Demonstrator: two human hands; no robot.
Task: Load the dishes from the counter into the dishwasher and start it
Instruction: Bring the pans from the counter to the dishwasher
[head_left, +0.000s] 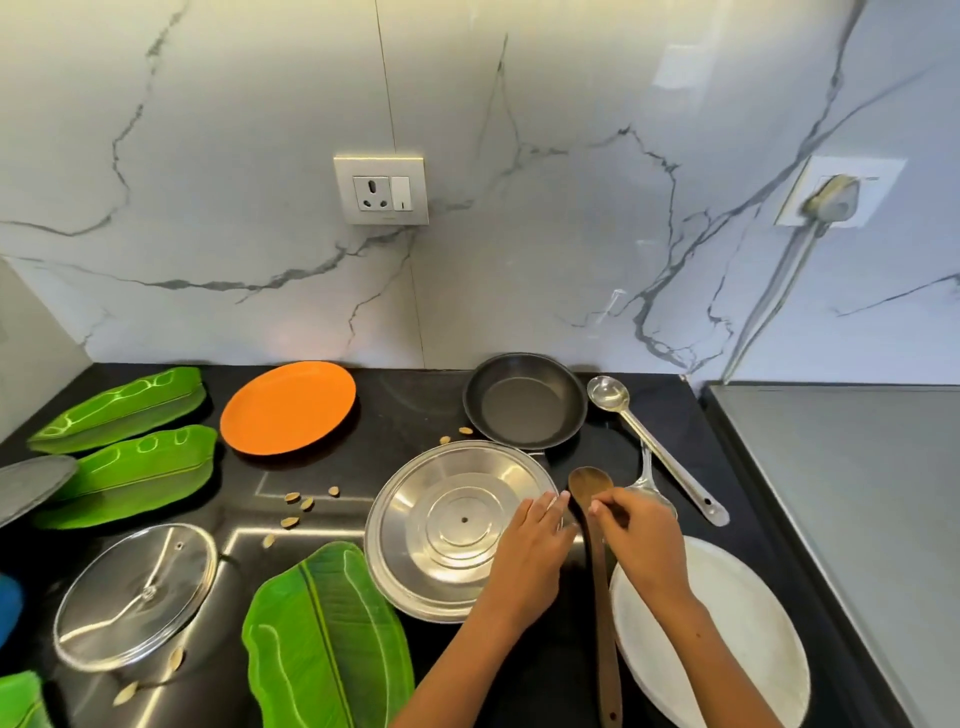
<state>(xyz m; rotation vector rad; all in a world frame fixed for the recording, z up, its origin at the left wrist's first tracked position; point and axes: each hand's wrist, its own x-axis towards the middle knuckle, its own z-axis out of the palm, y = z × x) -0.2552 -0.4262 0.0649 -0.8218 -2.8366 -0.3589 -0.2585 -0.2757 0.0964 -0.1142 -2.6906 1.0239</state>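
left hand (530, 545) flat, fingers straight on steel lid (457, 525) rim; right hand (636, 538) seemingly pinching wooden spoon (597, 561) on the desk (415, 410) between lid and white plate (727, 639); risk of knocking plate or ladle (654, 447) while lifting

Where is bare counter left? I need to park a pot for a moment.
Bare black counter lies between the orange plate and black pan. A smaller patch lies below the orange plate, dotted with pods. It is crowded around the steel lid, wooden spoon and white plate, where both hands work.
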